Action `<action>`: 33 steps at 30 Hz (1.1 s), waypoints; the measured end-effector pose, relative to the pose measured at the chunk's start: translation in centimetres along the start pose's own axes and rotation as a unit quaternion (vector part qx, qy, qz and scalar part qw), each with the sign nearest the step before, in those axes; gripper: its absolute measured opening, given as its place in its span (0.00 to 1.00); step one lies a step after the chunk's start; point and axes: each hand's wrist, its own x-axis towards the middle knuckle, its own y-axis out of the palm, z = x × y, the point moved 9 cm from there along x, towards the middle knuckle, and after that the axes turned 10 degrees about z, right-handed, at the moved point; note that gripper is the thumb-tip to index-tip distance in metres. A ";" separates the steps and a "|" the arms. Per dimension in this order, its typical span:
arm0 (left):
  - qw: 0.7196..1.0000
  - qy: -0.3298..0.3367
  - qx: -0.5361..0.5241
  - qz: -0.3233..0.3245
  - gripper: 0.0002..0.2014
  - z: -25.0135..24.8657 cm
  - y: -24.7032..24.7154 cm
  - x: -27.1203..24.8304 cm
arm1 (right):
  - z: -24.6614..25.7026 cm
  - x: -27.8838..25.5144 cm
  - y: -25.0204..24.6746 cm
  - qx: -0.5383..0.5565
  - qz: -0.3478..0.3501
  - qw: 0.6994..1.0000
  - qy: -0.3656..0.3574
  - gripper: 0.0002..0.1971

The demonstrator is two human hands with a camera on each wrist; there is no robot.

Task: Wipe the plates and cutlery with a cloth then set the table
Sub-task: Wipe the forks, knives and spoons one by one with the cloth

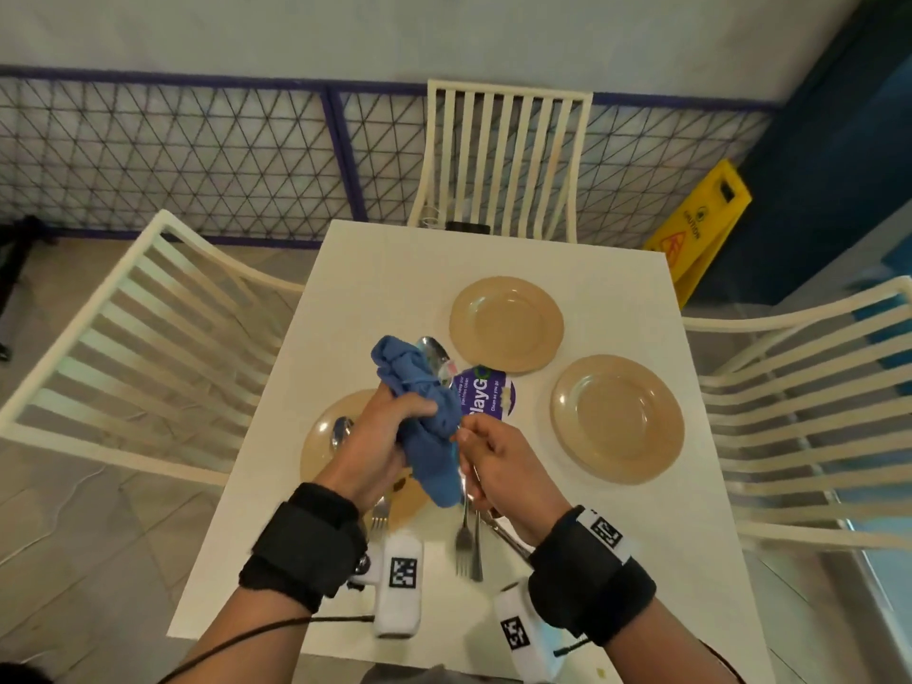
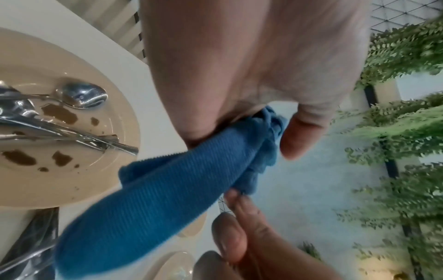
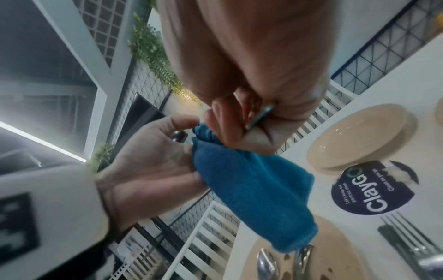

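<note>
My left hand [image 1: 409, 412] grips a bunched blue cloth [image 1: 429, 436] wrapped round a metal spoon [image 1: 435, 356], whose bowl sticks out above the cloth. My right hand [image 1: 469, 436] pinches the spoon's handle [image 3: 260, 117] just below the cloth. Both hands hover over the white table [image 1: 395, 269]. A stained tan plate [image 2: 72, 180] lies under my left hand, with a spoon [image 2: 81, 95] and other cutlery on it. Two tan plates [image 1: 506, 324] [image 1: 617, 419] lie to the right. Two forks [image 1: 466, 540] lie on the table near my right wrist.
A round purple sticker [image 1: 486, 392] marks the table's middle. Cream slatted chairs stand at the left [image 1: 133, 338], far side [image 1: 503, 155] and right [image 1: 809, 412]. A yellow caution sign [image 1: 701, 229] stands on the floor at the back right, by a mesh fence [image 1: 197, 155].
</note>
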 end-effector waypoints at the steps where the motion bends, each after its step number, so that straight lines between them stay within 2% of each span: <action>1: 0.999 0.004 0.036 0.006 0.22 0.1 0.1 0.0 | 0.0 -0.2 -0.3 -0.021 0.000 1.000 -0.002 0.12; 4: 0.986 0.044 0.148 -0.062 0.22 -1.2 -1.0 0.2 | -0.5 -1.1 -0.3 -0.056 0.003 0.998 -0.003 0.10; 8: 0.970 0.116 0.165 -0.138 0.10 -2.9 -0.3 -0.5 | 0.1 -1.7 -0.4 -0.079 -0.009 0.996 -0.035 0.11; 10: 0.969 0.109 0.153 -0.162 0.07 -1.9 0.4 -0.9 | 0.7 -1.5 -1.0 -0.119 -0.021 0.992 -0.043 0.12; 12: 0.976 0.073 0.154 -0.137 0.09 -0.5 1.2 -1.0 | 0.8 -1.4 -1.6 -0.146 -0.034 0.988 -0.047 0.13; 14: 0.977 0.066 0.172 -0.110 0.07 -0.7 1.0 -0.6 | 0.7 -1.9 -1.6 -0.164 -0.032 0.985 -0.052 0.13; 18: 0.969 0.108 0.148 -0.165 0.07 -2.8 0.6 -0.3 | 1.3 -2.8 -1.8 -0.140 -0.025 0.988 -0.060 0.14; 23: 0.979 0.058 0.153 -0.120 0.07 -1.0 3.4 -0.6 | 1.5 -2.5 -2.7 -0.107 -0.045 0.992 -0.050 0.14; 25: 0.974 0.077 0.160 -0.142 0.09 -2.2 2.3 -0.3 | 1.6 -3.2 -2.1 -0.128 -0.040 0.989 -0.066 0.14; 28: 0.970 0.118 0.130 -0.168 0.18 -3.6 1.9 0.0 | 2.1 -3.6 -2.3 -0.128 -0.039 0.988 -0.071 0.14; 30: 0.976 0.108 0.115 -0.147 0.13 -2.8 3.5 -0.3 | 2.2 -3.2 -3.1 -0.122 -0.046 0.990 -0.061 0.14; 33: 0.983 0.054 0.146 -0.101 0.07 -0.9 4.8 -0.4 | 1.9 -3.2 -3.7 -0.116 -0.061 0.989 -0.061 0.14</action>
